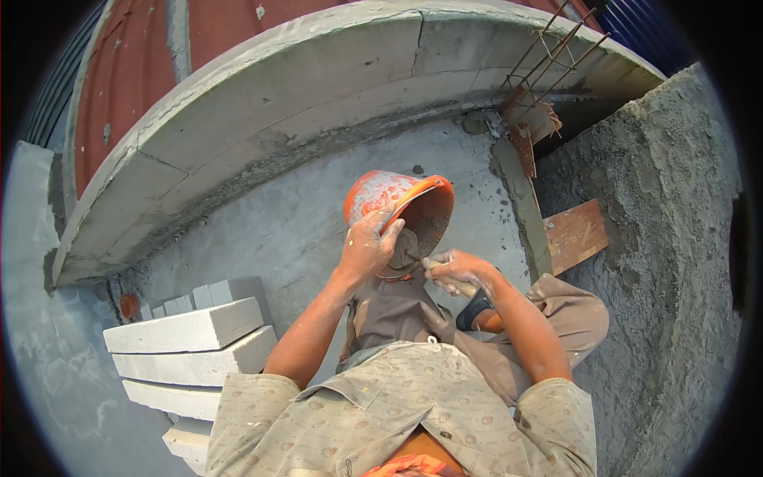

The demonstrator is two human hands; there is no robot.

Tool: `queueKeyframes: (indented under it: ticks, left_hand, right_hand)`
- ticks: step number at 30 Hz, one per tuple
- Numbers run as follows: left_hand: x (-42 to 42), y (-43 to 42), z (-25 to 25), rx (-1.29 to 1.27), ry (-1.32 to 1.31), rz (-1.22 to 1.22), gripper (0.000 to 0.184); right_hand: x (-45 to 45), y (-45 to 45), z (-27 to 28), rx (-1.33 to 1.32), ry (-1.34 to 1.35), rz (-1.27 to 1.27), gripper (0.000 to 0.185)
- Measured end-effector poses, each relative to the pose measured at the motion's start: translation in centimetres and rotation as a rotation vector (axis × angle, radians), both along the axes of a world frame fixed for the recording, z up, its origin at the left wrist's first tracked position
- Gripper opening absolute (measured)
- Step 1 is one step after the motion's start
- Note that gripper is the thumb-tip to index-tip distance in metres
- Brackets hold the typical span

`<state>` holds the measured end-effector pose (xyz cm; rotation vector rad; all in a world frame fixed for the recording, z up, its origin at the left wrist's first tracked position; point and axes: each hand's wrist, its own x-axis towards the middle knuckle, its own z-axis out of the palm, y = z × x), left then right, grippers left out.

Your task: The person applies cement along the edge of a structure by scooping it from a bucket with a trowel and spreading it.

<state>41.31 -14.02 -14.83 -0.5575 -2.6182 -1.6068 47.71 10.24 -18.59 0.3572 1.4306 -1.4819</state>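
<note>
An orange bucket, smeared with grey mortar outside, is tilted with its mouth toward me. My left hand is closed on the near left part of its rim. In my right hand is a trowel, its pale handle gripped by closed fingers. The trowel's front end reaches into the bucket's mouth, against grey mortar. How much mortar lies deeper inside is hidden in shadow.
White blocks are stacked at my left. A curved block wall runs across the front. Bare rebar sticks up at its right end, near a wooden board. A rough rendered wall rises at right.
</note>
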Motion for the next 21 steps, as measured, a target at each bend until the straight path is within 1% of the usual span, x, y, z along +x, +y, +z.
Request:
queueKeyframes:
  ticks: [3,4,5,6,9,11,14,15,16,17,18,20,21]
  left_hand:
    - [-2.8,-2.2,1.1,0.064,-0.330,0.093,0.037]
    - [-4.1,-3.2,-0.4,0.101,-0.327,0.155,0.038]
    - [-5.3,-4.3,-3.2,0.134,-0.328,0.218,0.038]
    - [-6.3,-5.4,-4.9,0.170,-0.323,0.280,0.038]
    - [-7.8,-8.2,-5.9,0.283,-0.494,0.360,0.038]
    - [-7.7,-10.2,-7.2,0.265,-0.531,0.400,0.037]
    - [-6.5,-13.1,-10.8,0.233,-0.508,0.491,0.036]
    - [-6.0,-13.3,-11.6,0.221,-0.486,0.528,0.035]
    - [-5.7,-13.0,-11.0,0.234,-0.511,0.536,0.035]
    - [-5.5,-12.7,-9.3,0.245,-0.537,0.543,0.036]
    - [-5.1,-12.4,-8.1,0.255,-0.566,0.552,0.036]
    - [-4.9,-11.8,-7.2,0.203,-0.559,0.577,0.036]
    - [-5.2,-11.7,-6.9,0.171,-0.554,0.585,0.036]
  right_hand:
    - [0.4,-1.3,-1.1,-0.250,-0.116,-0.177,0.026]
    - [-0.1,-1.3,-1.7,-0.292,-0.132,-0.197,0.027]
    - [-0.3,-1.4,-2.3,-0.335,-0.154,-0.218,0.029]
    - [-0.9,-1.3,-2.7,-0.377,-0.171,-0.239,0.031]
    - [-3.1,0.0,-2.6,-0.471,-0.121,-0.282,0.035]
    - [-5.1,2.0,-2.4,-0.463,-0.079,-0.307,0.041]
    - [-8.7,6.1,-3.6,-0.514,-0.085,-0.432,0.044]
    - [-10.1,7.6,-5.0,-0.544,-0.074,-0.509,0.045]
    - [-11.9,9.2,-7.1,-0.575,-0.061,-0.585,0.046]
    - [-13.5,10.3,-9.0,-0.607,-0.048,-0.662,0.047]
    - [-14.9,11.0,-10.2,-0.596,-0.044,-0.718,0.047]
    - [-16.9,12.0,-11.9,-0.578,-0.035,-0.840,0.046]
    - [-17.3,12.2,-11.8,-0.543,0.030,-0.753,0.046]
